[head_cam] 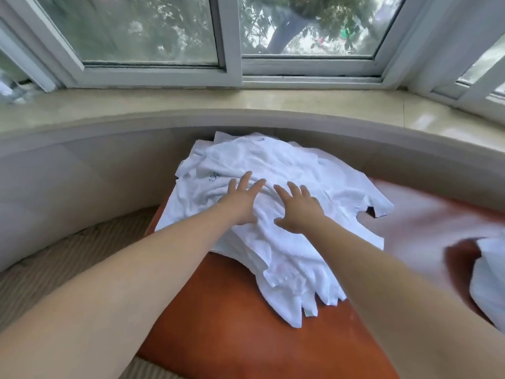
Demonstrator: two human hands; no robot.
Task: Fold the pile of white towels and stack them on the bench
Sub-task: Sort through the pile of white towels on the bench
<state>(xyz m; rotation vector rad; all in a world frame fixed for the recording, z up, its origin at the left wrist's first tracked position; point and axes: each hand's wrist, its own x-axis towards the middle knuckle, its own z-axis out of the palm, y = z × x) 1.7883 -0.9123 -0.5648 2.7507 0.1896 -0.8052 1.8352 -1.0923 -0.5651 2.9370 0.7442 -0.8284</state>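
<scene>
Bay window [164,31] w/ white frames up top, pale glossy stone sill [273,101] curving below. Orange-brown smooth bench [232,324] under it. White towel pile [273,170] sits on bench's far half: rumpled, soft terry, ragged overlapping edges, small blue mark on top. Another white cloth [489,283] at rt edge. Left hand [241,201] & right hand [299,210] both flat on pile, fingers spread, gripping nothing.

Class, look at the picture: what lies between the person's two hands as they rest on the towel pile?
Only rumpled white towel. In the head view the left hand and right hand lie flat on the towel pile, with a raised fold of cloth between them.
</scene>
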